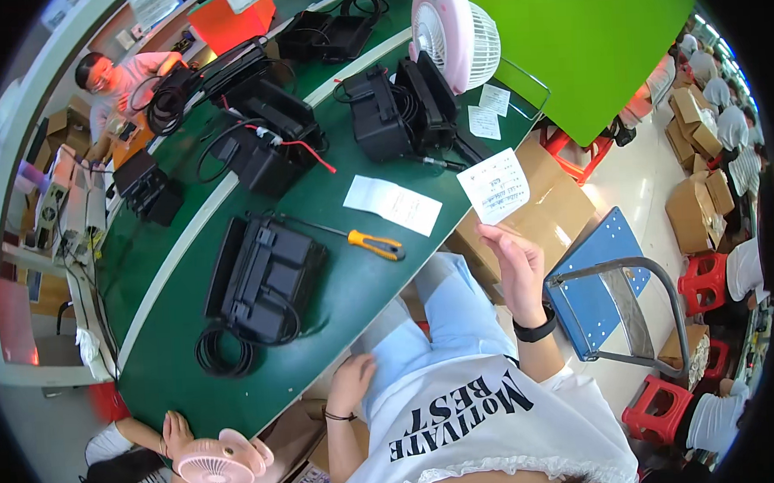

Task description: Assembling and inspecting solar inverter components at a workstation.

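Between the thumb and fingers of my right hand is a small printed paper slip, held up beyond the table's edge. My left hand rests on my thigh by that edge, empty, its fingers loosely laid down. Closest to it on the green table sits a black plastic case with compartments and a coiled black cable. A screwdriver with an orange and black handle lies beside the case. Farther up the table is another paper slip, lying flat.
More black cases with cables stand across the table. A pink fan is at the far end. A cardboard box and a blue trolley stand to my right. Co-workers sit at far left and lower left, near a small pink fan.
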`<state>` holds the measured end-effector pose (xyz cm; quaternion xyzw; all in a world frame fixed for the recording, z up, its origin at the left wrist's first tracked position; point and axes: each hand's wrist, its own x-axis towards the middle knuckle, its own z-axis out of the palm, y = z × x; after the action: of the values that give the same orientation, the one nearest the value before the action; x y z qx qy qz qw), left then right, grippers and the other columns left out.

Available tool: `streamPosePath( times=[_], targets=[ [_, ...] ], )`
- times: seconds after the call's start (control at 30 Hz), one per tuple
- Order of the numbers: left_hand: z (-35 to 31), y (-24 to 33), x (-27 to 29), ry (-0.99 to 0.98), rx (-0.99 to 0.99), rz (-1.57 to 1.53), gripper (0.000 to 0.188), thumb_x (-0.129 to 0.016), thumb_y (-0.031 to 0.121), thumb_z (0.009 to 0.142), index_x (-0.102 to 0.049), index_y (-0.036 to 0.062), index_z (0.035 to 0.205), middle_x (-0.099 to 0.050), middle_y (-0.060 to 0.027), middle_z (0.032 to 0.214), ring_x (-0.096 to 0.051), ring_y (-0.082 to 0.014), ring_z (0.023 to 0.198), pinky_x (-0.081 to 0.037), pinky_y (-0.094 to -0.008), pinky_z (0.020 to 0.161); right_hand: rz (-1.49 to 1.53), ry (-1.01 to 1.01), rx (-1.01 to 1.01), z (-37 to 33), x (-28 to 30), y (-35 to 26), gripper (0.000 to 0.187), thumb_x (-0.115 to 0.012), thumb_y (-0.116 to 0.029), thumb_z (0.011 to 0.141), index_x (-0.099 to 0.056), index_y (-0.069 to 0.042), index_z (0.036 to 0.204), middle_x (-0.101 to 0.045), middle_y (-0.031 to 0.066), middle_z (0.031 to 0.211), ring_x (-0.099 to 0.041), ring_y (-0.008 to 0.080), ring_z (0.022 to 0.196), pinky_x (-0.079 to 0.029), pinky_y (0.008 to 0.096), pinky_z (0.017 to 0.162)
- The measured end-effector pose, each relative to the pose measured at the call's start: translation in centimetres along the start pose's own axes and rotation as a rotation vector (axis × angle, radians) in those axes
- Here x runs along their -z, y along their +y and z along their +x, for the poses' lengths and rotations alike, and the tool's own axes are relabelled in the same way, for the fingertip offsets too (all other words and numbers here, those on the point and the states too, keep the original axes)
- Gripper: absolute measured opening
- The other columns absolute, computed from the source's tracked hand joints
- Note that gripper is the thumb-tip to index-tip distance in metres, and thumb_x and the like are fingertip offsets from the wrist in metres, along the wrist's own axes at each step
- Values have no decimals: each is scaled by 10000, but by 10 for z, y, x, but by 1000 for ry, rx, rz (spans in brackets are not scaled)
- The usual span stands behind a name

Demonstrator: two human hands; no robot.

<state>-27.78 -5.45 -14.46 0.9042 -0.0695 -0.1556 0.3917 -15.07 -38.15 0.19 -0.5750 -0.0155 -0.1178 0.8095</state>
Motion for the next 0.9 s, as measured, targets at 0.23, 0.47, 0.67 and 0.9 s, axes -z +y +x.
streamPosePath(
  times=[0.23, 0.47, 0.67, 0.9],
  targets=[
    [47, 179, 56, 524, -410, -629, 490, -640, 58, 869, -476, -3, 1327, -616, -149, 1172, -622, -231, 1013, -507, -323, 856, -90, -265, -185, -41, -8, -12, 252, -554, -102, 919, -703, 86, 994, -690, 185, 1050, -647, 230, 998, -475, 328, 935],
    [106, 207, 73, 149, -211, -898, 614, -591, -39, 887, -339, 31, 1442, -573, -112, 1154, -628, -153, 968, -518, -251, 830, -197, -388, -236, -28, 2, -25, 217, -543, -82, 935, -731, 22, 969, -707, 119, 979, -647, 161, 902, -493, 274, 828],
    [122, 205, 54, 372, -199, -1101, 547, -587, -45, 892, -343, 22, 1377, -525, -127, 1204, -610, -180, 1057, -537, -272, 847, -7, -155, -160, -14, -7, 1, 434, -621, -167, 922, -487, -2, 1300, -642, 111, 1106, -601, 165, 1003, -480, 302, 886],
    [134, 195, 38, 344, -182, -1172, 491, -605, -15, 900, -343, -3, 1316, -487, -134, 1247, -538, -190, 1166, -475, -317, 970, 35, -135, -232, -11, -37, 28, 371, -676, -35, 869, -529, -8, 1208, -635, 65, 1049, -599, 124, 983, -495, 267, 861]
  ],
)
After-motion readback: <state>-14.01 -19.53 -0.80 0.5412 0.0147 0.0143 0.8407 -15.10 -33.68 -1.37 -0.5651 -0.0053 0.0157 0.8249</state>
